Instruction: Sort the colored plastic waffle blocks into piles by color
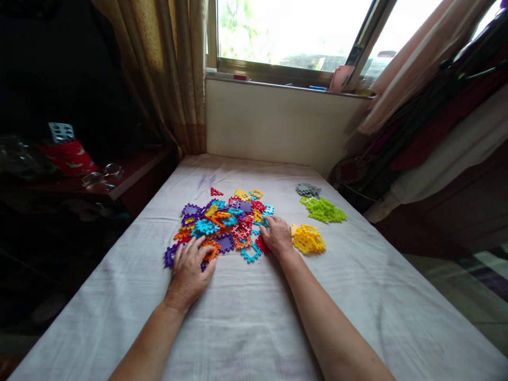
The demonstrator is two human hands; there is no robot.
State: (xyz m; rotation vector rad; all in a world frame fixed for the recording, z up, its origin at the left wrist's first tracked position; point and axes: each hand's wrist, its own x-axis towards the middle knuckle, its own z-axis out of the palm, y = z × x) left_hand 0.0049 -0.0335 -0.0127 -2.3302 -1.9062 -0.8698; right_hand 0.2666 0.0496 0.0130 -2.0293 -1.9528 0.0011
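A mixed pile of interlocking plastic tiles [226,242] in purple, orange, blue, red and yellow lies on the pale cloth. At its near left edge, my left hand [191,270] rests with fingers apart over an orange tile [211,250] and a purple tile [170,256]. My right hand [277,236] touches the pile's right side, its fingers spread and slightly bent beside a red tile [262,244]. Right of that hand sits a heap of yellow tiles [308,239]. Farther back are lime-green tiles [324,209] and a small grey stack [307,190]. What lies under both palms is hidden.
A cloth-covered surface [254,323] reaches back to the wall under a window [289,34]. To the left, a dark table holds eyeglasses [102,177] and a red pouch [71,157]. A curtain [159,69] hangs at back left; clothes [444,143] hang at right.
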